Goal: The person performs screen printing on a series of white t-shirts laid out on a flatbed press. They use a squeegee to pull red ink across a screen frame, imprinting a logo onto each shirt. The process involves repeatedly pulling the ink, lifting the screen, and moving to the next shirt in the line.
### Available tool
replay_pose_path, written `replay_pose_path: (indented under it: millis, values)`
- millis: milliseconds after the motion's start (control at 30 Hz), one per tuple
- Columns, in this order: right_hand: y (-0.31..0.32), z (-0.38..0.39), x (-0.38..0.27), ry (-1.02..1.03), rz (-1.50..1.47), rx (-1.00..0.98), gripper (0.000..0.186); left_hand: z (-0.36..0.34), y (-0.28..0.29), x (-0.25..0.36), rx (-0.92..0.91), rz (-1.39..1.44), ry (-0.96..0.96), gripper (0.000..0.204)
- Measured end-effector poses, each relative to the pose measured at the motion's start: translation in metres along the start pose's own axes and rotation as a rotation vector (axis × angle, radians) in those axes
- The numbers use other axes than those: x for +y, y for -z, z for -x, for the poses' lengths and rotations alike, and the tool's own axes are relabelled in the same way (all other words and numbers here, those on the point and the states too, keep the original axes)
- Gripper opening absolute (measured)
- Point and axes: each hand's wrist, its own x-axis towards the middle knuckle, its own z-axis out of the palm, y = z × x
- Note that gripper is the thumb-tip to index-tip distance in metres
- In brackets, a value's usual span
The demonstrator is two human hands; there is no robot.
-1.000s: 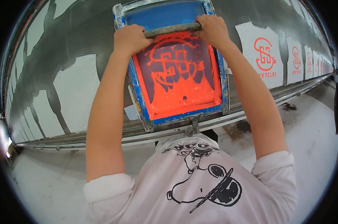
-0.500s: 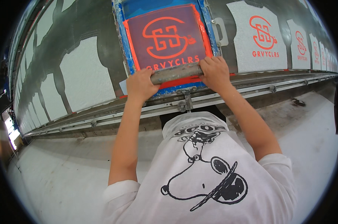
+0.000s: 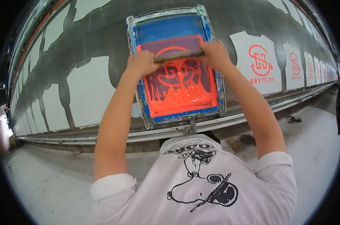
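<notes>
Squeegee (image 3: pixel 179 56) set crosswise on blue-framed screen (image 3: pixel 170 28). L hand (image 3: pixel 143 63) closed rnd its L end; R hand (image 3: pixel 216 55) closed rnd R end. Red-orange ink (image 3: pixel 185 100) nr screen's lower edge; printed wht panel (image 3: pixel 255 62) to R.

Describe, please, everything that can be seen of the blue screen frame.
The screen frame is rectangular, its worn rim blue with greyish patches. It lies slightly turned on the dark table, a small metal bracket at its near end. Inside, a blue band spans the far part; the purplish mesh bears wet-looking red ink, heaviest nearest the person. The left hand and right hand grip a grey bar across it; contact beneath is hidden.
</notes>
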Motion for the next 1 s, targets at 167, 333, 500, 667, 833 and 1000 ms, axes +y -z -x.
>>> replay_pose_path:
  millis: [167, 333, 500, 667, 833, 1000]
  values:
    - [-0.01, -0.07, 0.021, -0.079, 0.027, -0.029, 0.035, -0.069, 0.017, -0.026, 0.051, -0.07, 0.0, 0.06]
    - [-0.018, -0.078, 0.019, -0.092, 0.051, -0.012, 0.041, -0.08, 0.01, -0.035, 0.091, -0.059, -0.006, 0.055]
    - [-0.022, -0.05, 0.012, -0.041, 0.06, 0.034, 0.035, -0.054, 0.005, -0.019, 0.044, -0.006, 0.036, 0.051]
    - [-0.029, 0.047, -0.016, 0.02, -0.004, 0.001, 0.032, 0.037, -0.045, 0.01, -0.011, 0.038, 0.08, 0.048]
    - [-0.031, 0.162, -0.053, 0.031, -0.059, 0.019, 0.03, 0.14, -0.119, 0.037, 0.159, 0.115, 0.022, 0.041]
    - [-0.028, 0.184, -0.06, 0.071, -0.076, 0.14, 0.032, 0.16, -0.121, 0.051, 0.309, 0.075, -0.089, 0.029]
